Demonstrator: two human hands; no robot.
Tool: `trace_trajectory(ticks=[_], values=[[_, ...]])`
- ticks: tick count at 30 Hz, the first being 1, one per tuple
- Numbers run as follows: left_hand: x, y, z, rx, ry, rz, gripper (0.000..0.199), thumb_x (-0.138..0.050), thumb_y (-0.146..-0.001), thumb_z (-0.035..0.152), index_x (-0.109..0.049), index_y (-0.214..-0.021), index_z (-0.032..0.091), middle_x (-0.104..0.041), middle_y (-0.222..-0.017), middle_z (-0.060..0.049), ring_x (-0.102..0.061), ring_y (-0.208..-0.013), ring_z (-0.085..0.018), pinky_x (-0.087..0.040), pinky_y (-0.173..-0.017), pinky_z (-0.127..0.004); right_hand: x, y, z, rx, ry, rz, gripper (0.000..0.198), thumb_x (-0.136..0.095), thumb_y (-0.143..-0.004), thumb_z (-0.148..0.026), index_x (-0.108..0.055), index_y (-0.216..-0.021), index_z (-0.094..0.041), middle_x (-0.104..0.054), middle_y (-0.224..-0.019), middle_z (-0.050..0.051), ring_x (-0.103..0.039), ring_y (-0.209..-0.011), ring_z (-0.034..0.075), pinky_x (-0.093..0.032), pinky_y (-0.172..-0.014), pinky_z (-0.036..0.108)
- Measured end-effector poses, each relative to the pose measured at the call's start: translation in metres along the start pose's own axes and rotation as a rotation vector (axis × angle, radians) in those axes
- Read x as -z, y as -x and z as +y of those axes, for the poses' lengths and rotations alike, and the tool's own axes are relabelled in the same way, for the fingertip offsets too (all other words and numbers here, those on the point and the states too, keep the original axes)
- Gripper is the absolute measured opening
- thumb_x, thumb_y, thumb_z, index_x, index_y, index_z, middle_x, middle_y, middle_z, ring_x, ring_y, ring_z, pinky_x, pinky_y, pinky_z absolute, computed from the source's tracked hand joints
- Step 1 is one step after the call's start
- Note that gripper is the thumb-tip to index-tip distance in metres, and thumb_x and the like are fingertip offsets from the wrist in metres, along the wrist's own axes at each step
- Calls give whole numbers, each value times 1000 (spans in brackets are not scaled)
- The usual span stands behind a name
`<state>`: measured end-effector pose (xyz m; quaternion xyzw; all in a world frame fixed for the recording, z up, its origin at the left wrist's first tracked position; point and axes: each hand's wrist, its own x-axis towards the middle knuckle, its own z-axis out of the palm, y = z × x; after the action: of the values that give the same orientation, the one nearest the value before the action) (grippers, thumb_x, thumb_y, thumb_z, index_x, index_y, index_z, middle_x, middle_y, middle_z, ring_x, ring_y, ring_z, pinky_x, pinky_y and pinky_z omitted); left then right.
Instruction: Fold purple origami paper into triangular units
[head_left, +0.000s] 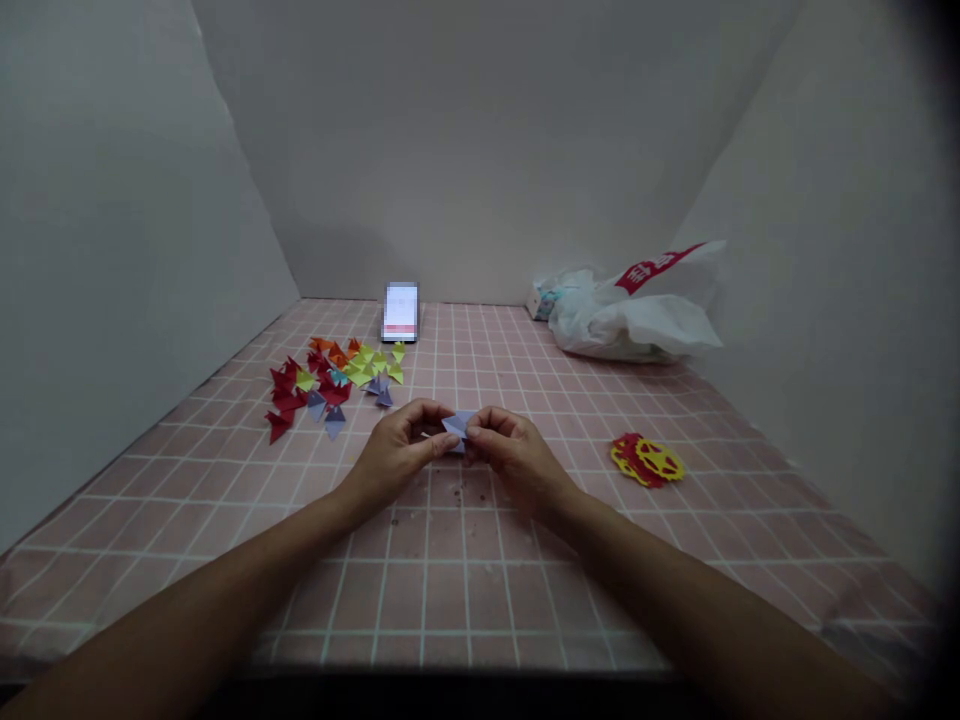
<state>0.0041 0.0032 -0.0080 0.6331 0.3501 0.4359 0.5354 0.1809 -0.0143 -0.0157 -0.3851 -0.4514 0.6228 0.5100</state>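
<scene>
Between my two hands, above the middle of the table, is a small piece of folded lavender paper [457, 425]. My left hand [401, 450] pinches its left side between thumb and fingers. On the other side, my right hand [514, 450] is closed on the paper's right edge, and its fingers hide part of it. To the left lies a loose group of folded paper pieces [330, 385] in red, orange, yellow, lavender and a little blue. Two lavender folded pieces [381, 392] rest at the group's right side, nearest my left hand.
A phone [400, 312] with a lit, blurred screen stands at the back. White plastic bags [630, 318] with red print sit at the back right, beside a small patterned box [538, 301]. Yellow and red cut-out discs [649, 461] lie right of my right hand. Pale walls enclose the pink checked tablecloth [465, 600].
</scene>
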Motion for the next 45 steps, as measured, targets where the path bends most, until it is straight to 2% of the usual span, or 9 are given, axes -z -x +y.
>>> trace_trajectory(ticks=[3, 9, 18, 22, 26, 32, 35, 40, 45], values=[[-1, 1, 1, -30, 17, 11, 29, -74, -75, 23, -66, -102, 17, -71, -93, -5, -68, -84, -16, -57, -79, -30, -1, 1, -2, -54, -46, -8, 21, -75, -69, -33, -59, -68, -19, -59, -58, -3, -53, -54, 11, -44, -57, 26], [1, 2, 5, -13, -83, 5, 11, -67, -79, 21, -69, -88, 15, -70, -82, -3, -68, -75, -15, -58, -75, -29, -3, 3, 0, -107, -109, -30, 20, -78, -69, -30, -61, -69, -18, -58, -57, -3, -51, -51, 10, -45, -53, 25], [-3, 4, 5, 38, 2, 52, 5, -65, -75, 19, -64, -79, 16, -67, -74, 0, -68, -70, -13, -57, -71, -27, 1, 1, 3, -110, -25, -77, 28, -79, -71, -37, -58, -74, -18, -58, -60, -4, -51, -48, 9, -45, -50, 24], [-3, 4, 6, 74, 43, 28, 9, -66, -78, 23, -65, -83, 15, -68, -77, -1, -68, -72, -14, -58, -74, -29, 1, 0, 3, -17, 82, -27, 27, -77, -73, -37, -57, -72, -19, -57, -62, -4, -52, -48, 8, -43, -47, 23], [-4, 3, 2, 79, 76, 33, 15, -72, -76, 25, -63, -84, 15, -66, -78, 0, -67, -71, -13, -58, -72, -28, 0, 1, 2, 45, 145, -14, 25, -75, -74, -37, -58, -72, -19, -58, -65, -4, -52, -51, 9, -43, -48, 23], [-6, 3, -1, 73, 156, 113, 26, -73, -73, 21, -55, -90, 18, -66, -79, 1, -67, -69, -12, -57, -69, -26, 1, -1, 5, -24, 155, -56, 27, -72, -76, -41, -56, -72, -20, -56, -58, -4, -49, -46, 9, -40, -45, 23], [-4, 3, 3, 116, 124, 101, 29, -74, -74, 24, -57, -97, 17, -67, -76, 1, -66, -66, -12, -55, -66, -25, 1, 0, 5, -37, 197, -53, 26, -70, -77, -41, -55, -71, -21, -54, -52, -5, -48, -42, 10, -39, -42, 23], [-2, 2, 5, 172, 0, 24, 19, -68, -80, 33, -66, -78, 14, -64, -65, 0, -60, -57, -11, -52, -59, -25, 0, 0, 3, 21, 276, -33, 24, -68, -79, -40, -55, -71, -20, -55, -53, -4, -49, -43, 10, -39, -43, 23], [-3, 2, 5, 190, 51, 60, 19, -70, -78, 33, -65, -79, 15, -65, -69, 0, -63, -61, -12, -54, -63, -26, 1, 0, 3, 76, 296, -41, 24, -66, -81, -40, -58, -71, -20, -57, -56, -3, -51, -48, 10, -41, -48, 23]])
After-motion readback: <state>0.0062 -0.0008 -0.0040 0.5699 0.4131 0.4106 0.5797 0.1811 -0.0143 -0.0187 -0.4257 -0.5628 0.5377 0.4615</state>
